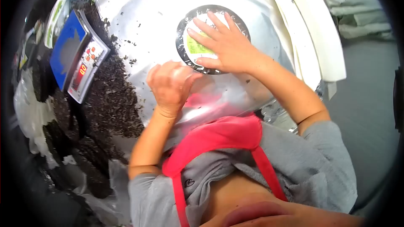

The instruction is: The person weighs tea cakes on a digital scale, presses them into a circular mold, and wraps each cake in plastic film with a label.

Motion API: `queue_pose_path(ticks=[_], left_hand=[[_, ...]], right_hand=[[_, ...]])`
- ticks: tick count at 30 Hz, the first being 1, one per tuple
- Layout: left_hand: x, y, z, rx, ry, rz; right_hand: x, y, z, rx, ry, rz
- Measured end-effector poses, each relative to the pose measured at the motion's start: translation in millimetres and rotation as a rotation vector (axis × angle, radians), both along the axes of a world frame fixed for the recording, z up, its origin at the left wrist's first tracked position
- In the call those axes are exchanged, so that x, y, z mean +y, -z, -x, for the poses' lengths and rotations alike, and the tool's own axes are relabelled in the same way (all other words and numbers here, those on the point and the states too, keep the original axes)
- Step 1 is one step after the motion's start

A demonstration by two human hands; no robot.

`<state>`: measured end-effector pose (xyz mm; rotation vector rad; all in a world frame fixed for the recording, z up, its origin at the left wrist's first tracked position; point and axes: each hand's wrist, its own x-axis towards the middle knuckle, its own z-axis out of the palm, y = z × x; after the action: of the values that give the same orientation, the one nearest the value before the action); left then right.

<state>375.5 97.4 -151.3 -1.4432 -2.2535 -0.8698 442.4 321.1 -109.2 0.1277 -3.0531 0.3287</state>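
Observation:
A round, black-rimmed package (182,30) with a white and green label (198,47) lies on the shiny silver sheet (147,12). Across its label my right hand (225,44) is laid with the fingers spread. At the package's lower left edge is my left hand (171,85), its fingers curled and pressed together. Whatever the left fingers may pinch is too small and blurred to make out.
To the left, a scale (88,69) with a blue plate and red digits stands among dark crumbs (111,101). Clear plastic bags (31,105) lie at far left. White strips (317,25) and pale folded cloths (364,17) are at right.

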Motion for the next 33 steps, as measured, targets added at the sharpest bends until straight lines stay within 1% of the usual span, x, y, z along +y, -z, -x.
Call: queue_pose_path(ticks=[1, 3, 4, 5, 6, 7, 8, 9, 10, 11, 12, 14, 15, 17, 19, 20, 21, 23, 24, 25, 26, 27, 29, 31, 32, 33], left_hand=[[-5.3, -6.8, -3.5, -0.122, -0.23, -0.141], [7.5, -16.5, 4.7, -0.792, -0.349, -0.225], [13.0, -10.2, 12.9, -0.954, -0.271, -0.169], [24.3, -17.2, 17.7, -0.901, -0.172, -0.075], [32.4, -37.1, 17.7, -0.953, -0.278, -0.054], [34.7, -67.3, 17.0, -0.899, -0.21, 0.012], [34.8, -77.3, 18.3, -0.819, -0.06, -0.032], [35.7, -117.5, 10.6, -0.608, 0.103, 0.166], [36.8, -120.6, -0.1, -0.546, 0.207, 0.195], [41.1, -128.0, -0.3, -0.44, 0.297, 0.2], [40.7, -129.7, 3.3, -0.403, 0.279, 0.205], [52.2, -111.2, 14.3, -0.78, 0.154, -0.135], [50.7, -101.9, 36.9, -0.632, 0.041, -0.216], [57.2, -64.5, 69.2, -0.726, -0.107, -0.131], [64.0, -51.1, 75.4, -0.481, -0.14, 0.232], [74.8, -56.7, 72.3, -0.306, -0.203, 0.211], [82.4, -61.9, 69.0, -0.314, -0.203, 0.194], [93.2, -92.0, 41.0, -0.078, -0.026, 0.225], [96.7, -116.9, 19.4, -0.107, 0.124, 0.235], [96.6, -141.8, -3.3, -0.141, 0.278, 0.257], [93.9, -161.1, -22.1, -0.505, 0.346, 0.282], [91.8, -172.7, -31.0, -0.854, 0.4, 0.299], [75.1, -133.1, 36.7, -0.936, 0.075, -0.286], [47.8, -98.1, 44.9, -1.365, -0.054, -0.127], [34.2, -79.7, 49.1, -1.557, -0.145, -0.042], [33.7, -52.4, 46.5, -1.602, -0.277, -0.004]], right_hand=[[-4.0, 2.0, -1.7, 0.009, -0.004, -0.03], [-6.2, 5.3, 0.2, -0.017, 0.007, -0.068], [-7.7, 6.5, -0.7, -0.01, 0.013, -0.083], [-7.1, 8.1, -0.6, -0.006, 0.019, -0.102], [-4.9, 11.8, -0.5, -0.007, 0.041, -0.136], [1.6, 17.2, -3.6, 0.029, 0.039, -0.127], [9.7, 19.6, -7.4, 0.045, 0.052, -0.188], [8.0, 18.3, -15.6, 0.049, 0.065, -0.225], [11.5, 14.8, -22.0, 0.062, 0.065, -0.16], [13.2, 21.0, -14.8, 0.065, 0.149, -0.151], [18.0, 22.9, -7.7, 0.06, 0.149, -0.13], [19.0, 22.4, -3.5, 0.036, 0.135, -0.082], [13.1, 18.9, 1.1, 0.026, 0.115, -0.062], [-1.1, 5.4, 4.2, -0.075, 0.077, -0.131], [-13.8, 12.1, 9.6, -0.046, 0.116, -0.218], [-15.4, 9.3, 10.4, -0.064, 0.12, -0.202], [-13.3, 5.1, 8.9, -0.069, 0.117, -0.22], [-11.7, 5.0, -2.9, -0.009, 0.17, -0.219], [-6.7, 18.8, -0.3, 0.14, 0.167, -0.263], [9.3, 47.1, 3.8, 0.077, 0.074, 0.271], [25.3, 74.2, 8.2, 0.001, 0.005, 0.806], [27.7, 70.0, 9.3, 0.114, -0.024, 0.524], [36.7, 45.9, 29.7, 0.385, -0.053, -0.046], [34.4, 12.0, 21.9, 0.262, 0.314, 1.293], [43.6, 45.2, 27.1, 0.359, 0.274, 0.706], [49.1, 76.0, 28.0, 0.407, 0.208, 0.109]])
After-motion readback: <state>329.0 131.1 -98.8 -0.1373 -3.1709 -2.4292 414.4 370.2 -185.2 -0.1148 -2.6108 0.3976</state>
